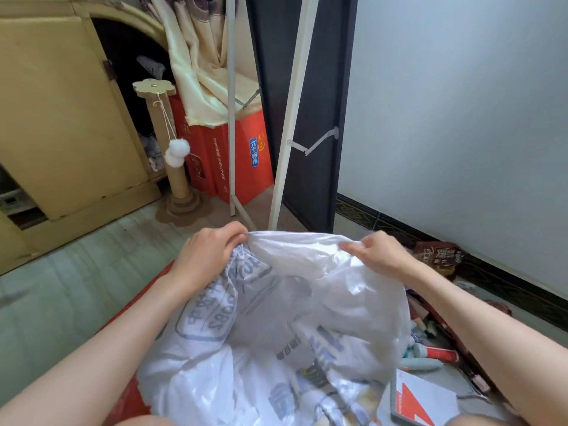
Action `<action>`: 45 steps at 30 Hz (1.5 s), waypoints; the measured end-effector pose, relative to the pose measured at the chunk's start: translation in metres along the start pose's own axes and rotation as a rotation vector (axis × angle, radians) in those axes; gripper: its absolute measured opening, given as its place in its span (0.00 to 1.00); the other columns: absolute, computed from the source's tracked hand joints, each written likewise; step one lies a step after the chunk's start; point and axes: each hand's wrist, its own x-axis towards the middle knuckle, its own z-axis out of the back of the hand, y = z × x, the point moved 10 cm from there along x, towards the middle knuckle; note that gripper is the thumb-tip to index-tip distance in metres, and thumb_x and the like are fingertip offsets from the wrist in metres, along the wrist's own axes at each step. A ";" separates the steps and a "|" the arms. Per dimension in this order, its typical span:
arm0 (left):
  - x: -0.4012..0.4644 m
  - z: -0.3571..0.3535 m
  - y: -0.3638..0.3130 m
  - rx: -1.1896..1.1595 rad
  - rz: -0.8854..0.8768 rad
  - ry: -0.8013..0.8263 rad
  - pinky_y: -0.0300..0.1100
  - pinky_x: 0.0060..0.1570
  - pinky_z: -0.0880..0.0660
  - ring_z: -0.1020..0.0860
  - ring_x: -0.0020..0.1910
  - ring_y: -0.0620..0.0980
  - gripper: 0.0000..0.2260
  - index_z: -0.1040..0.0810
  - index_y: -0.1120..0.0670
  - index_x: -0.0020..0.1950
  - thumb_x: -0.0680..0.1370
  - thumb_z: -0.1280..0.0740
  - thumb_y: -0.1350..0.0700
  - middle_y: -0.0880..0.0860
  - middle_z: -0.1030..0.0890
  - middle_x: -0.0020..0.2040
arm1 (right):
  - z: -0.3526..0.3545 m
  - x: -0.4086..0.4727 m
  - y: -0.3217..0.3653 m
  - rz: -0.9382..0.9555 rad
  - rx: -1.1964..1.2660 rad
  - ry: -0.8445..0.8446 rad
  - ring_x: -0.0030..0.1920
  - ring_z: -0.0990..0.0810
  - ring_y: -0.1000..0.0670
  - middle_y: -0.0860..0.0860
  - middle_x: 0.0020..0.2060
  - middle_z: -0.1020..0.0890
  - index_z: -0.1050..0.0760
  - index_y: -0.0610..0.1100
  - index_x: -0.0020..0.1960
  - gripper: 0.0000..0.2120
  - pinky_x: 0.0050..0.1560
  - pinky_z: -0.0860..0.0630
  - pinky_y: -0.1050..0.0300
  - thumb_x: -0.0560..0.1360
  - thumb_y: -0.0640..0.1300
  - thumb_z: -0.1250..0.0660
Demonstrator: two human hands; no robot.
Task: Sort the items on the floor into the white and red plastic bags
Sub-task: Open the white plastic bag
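Observation:
A large white plastic bag [295,305] with grey-blue print fills the middle of the view, its mouth held up toward the far side. My left hand [212,250] pinches the bag's top edge at the left. My right hand [378,253] grips the same edge at the right. A red plastic bag [135,392] lies flat on the floor beneath and left of the white one. Several small items [430,352], among them a red-and-white tube and a pale blue one, lie on the floor at the right. A red-and-white booklet [421,401] lies near them.
A brown snack packet [436,256] rests against the dark skirting at the right. Ahead stand a white metal rack [289,118], red cartons [239,161], a cat scratching post [172,142] with a pom-pom, and a yellow cabinet [61,118]. Green floor tiles [61,287] spread to the left.

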 end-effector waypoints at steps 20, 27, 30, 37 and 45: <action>-0.062 -0.268 0.010 0.334 -0.285 0.470 0.45 0.42 0.28 0.23 0.49 0.57 0.15 0.24 0.55 0.51 0.65 0.31 0.61 0.58 0.24 0.51 | -0.168 0.099 -0.026 0.177 -0.192 -0.085 0.56 0.30 0.37 0.39 0.54 0.26 0.31 0.44 0.64 0.18 0.52 0.29 0.44 0.75 0.42 0.40; -0.128 -0.376 0.098 0.344 -0.008 1.181 0.72 0.63 0.61 0.68 0.72 0.58 0.44 0.59 0.39 0.74 0.67 0.39 0.29 0.53 0.67 0.75 | -0.174 0.115 -0.012 0.276 -0.432 -0.251 0.47 0.28 0.38 0.39 0.45 0.24 0.25 0.40 0.54 0.12 0.39 0.41 0.51 0.71 0.38 0.38; -0.142 -0.380 0.106 0.363 0.021 1.266 0.73 0.62 0.62 0.70 0.71 0.57 0.46 0.62 0.37 0.73 0.66 0.36 0.29 0.52 0.71 0.73 | -0.175 0.120 -0.008 0.312 -0.496 -0.254 0.45 0.28 0.39 0.41 0.44 0.24 0.24 0.42 0.54 0.13 0.39 0.42 0.51 0.70 0.36 0.36; -0.129 -0.374 0.124 0.373 0.088 1.255 0.75 0.61 0.57 0.70 0.72 0.56 0.46 0.63 0.36 0.72 0.65 0.35 0.30 0.50 0.72 0.73 | -0.198 0.114 -0.006 0.272 -0.267 -0.021 0.67 0.38 0.41 0.44 0.71 0.39 0.45 0.49 0.73 0.31 0.61 0.38 0.44 0.75 0.52 0.37; -0.116 -0.370 0.149 0.329 0.174 1.162 0.67 0.67 0.53 0.67 0.73 0.58 0.40 0.59 0.38 0.73 0.70 0.39 0.31 0.53 0.66 0.75 | -0.185 0.045 -0.082 0.182 -0.120 -0.084 0.72 0.40 0.41 0.43 0.73 0.41 0.46 0.48 0.74 0.36 0.68 0.38 0.38 0.72 0.55 0.34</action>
